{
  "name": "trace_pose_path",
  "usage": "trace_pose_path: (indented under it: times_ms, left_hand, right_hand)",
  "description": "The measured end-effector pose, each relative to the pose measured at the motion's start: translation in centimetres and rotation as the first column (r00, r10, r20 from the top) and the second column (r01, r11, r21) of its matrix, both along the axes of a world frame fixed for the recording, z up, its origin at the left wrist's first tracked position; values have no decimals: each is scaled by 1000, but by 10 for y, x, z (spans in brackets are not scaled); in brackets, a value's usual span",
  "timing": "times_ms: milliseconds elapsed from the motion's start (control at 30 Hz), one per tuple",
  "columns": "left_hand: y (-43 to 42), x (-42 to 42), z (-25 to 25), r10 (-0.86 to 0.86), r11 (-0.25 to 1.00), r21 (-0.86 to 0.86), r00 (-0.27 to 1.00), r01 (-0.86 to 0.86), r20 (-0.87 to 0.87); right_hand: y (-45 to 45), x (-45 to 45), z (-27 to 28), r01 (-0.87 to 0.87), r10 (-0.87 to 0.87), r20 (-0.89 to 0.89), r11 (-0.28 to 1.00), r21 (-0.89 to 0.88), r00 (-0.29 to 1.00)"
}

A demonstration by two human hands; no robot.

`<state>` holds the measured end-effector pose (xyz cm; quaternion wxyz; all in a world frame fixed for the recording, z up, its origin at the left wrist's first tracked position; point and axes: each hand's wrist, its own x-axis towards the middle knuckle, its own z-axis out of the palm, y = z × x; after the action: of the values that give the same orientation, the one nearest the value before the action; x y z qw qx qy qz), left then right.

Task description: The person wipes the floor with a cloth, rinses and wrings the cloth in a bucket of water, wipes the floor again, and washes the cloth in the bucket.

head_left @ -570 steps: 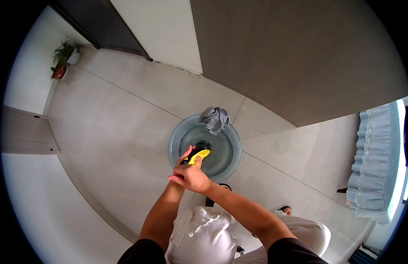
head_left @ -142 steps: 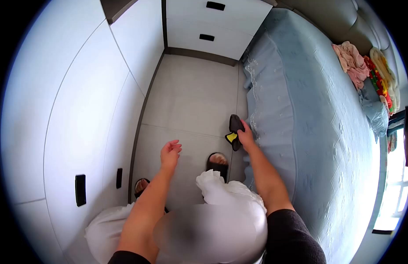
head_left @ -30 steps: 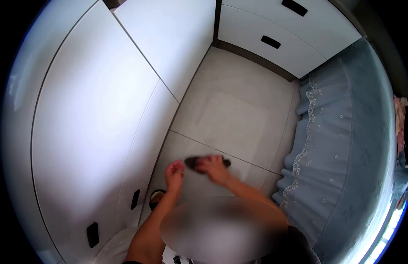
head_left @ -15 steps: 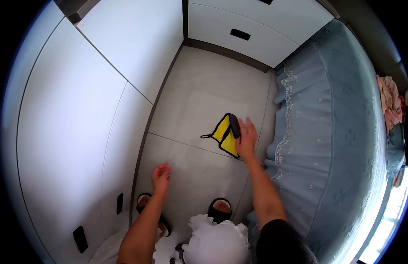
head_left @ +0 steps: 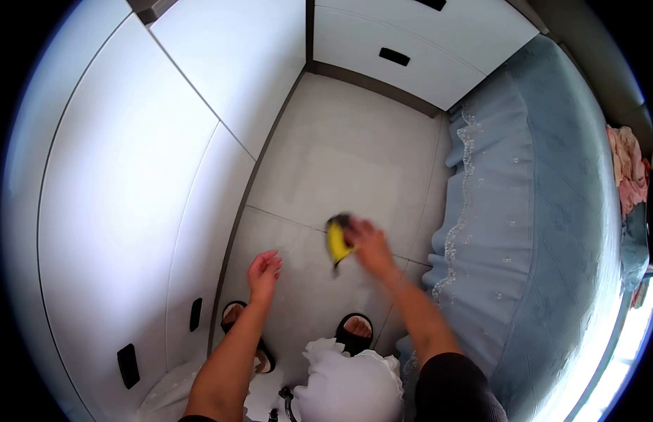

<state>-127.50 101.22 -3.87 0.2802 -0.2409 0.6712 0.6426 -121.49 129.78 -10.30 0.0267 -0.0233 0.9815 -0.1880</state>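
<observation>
A yellow cleaning cloth [head_left: 336, 243] with dark edging is bunched and blurred over the grey tiled floor. My right hand [head_left: 369, 246] grips it at its right side, fingers closed around part of the fabric. Whether the cloth touches the tiles I cannot tell. To the left, my left hand [head_left: 264, 274] hangs above the floor near my sandalled foot, loosely curled with fingers apart and nothing in it.
White cabinet doors [head_left: 129, 190] stand along the left, and white drawers [head_left: 425, 49] close off the far end. On the right is a bed with a blue ruffled skirt [head_left: 492, 197]. My black sandals [head_left: 354, 332] are on the floor tiles [head_left: 354, 141] below.
The cloth lay spread on the floor with my right hand at its edge. Now it is bunched in that hand and shifted left and nearer me. My left hand has barely moved.
</observation>
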Motion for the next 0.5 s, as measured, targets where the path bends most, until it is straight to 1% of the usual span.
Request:
trace_pose_path:
  times_ms: [33,100,167,200,233,267,300,333,367,433,500]
  left_hand:
    - [-2,1,3,-13,1000,-2,1000,13,-11]
    - [-7,7,-5,-25,1000,-7,1000,25,-5]
    - [-9,12,-7,-23,1000,-18,1000,23,9]
    - [-9,13,-7,-14,1000,-28,1000,15,19]
    - [-9,12,-7,-4,999,-33,1000,5,27]
    - [-8,11,-9,-1,1000,-24,1000,2,24]
    - [-9,10,-12,1,1000,-16,1000,-1,23]
    - [-9,9,-15,2,1000,-11,1000,-2,26]
    - [-8,7,-15,7,1000,-4,1000,-7,28]
    - [-6,2,-14,21,1000,11,999,-22,27]
    - [-5,0,-12,27,1000,7,999,-27,30]
  right_hand:
    - [13,-15,2,187,-186,-39,982,27,982]
    - [26,-43,-8,409,-420,-109,906,-112,901]
    - [2,-61,-19,538,-555,-88,827,-161,827]
    - [-17,-60,-28,466,-506,-149,852,-237,850]
    - [-42,-53,-30,364,-412,-137,889,-277,901]
    - [-66,-45,-47,250,-280,-81,931,-268,957]
    - [-92,-31,-35,127,-146,-36,936,-327,989]
    - [-109,-19,-22,33,-26,22,915,-401,999]
    - [-113,-13,-14,-32,53,30,885,-464,998]
    - [-97,-15,-25,-44,10,-56,762,-646,998]
    - [-57,-17,-13,65,-180,-86,693,-718,980]
